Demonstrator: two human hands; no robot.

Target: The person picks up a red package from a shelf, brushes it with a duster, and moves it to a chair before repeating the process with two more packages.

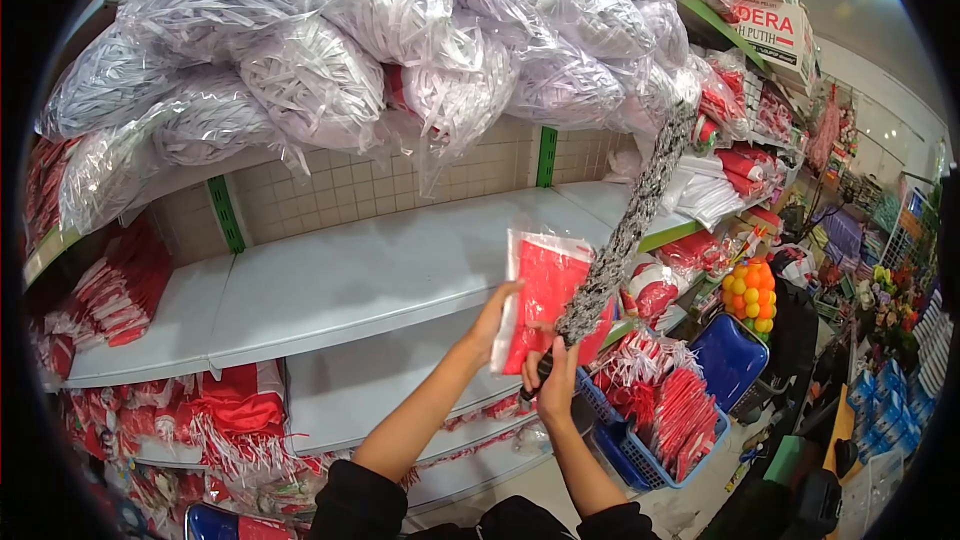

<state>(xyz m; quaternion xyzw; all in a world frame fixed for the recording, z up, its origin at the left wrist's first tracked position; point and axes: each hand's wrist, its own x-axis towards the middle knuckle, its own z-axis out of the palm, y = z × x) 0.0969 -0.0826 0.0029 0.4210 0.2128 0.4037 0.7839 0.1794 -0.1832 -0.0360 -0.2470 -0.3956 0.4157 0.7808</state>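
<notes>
Here, the left hand point(497, 323) was raised in front of the white shelf point(380, 275), its fingers clasped along the edge of a red packet point(545, 300) wrapped in clear plastic, which stood upright just above the shelf's front lip. The right hand point(553, 387) sat just below and beside it, clenched around the dark handle of a grey speckled duster point(628, 225). The duster's long head slanted up and to the right, crossing in front of the packet's right edge and reaching towards the shelf above. That upper shelf was heaped with clear bags of white strips point(320, 70), and printed cartons point(775, 0) stood further right on top. Below the hands, to the right, a blue basket point(622, 445) on the floor held more red packets point(682, 418), with a blue lid point(728, 358) leaning behind it. A net of coloured balls point(750, 295) hung further along the aisle, well apart from both hands.
</notes>
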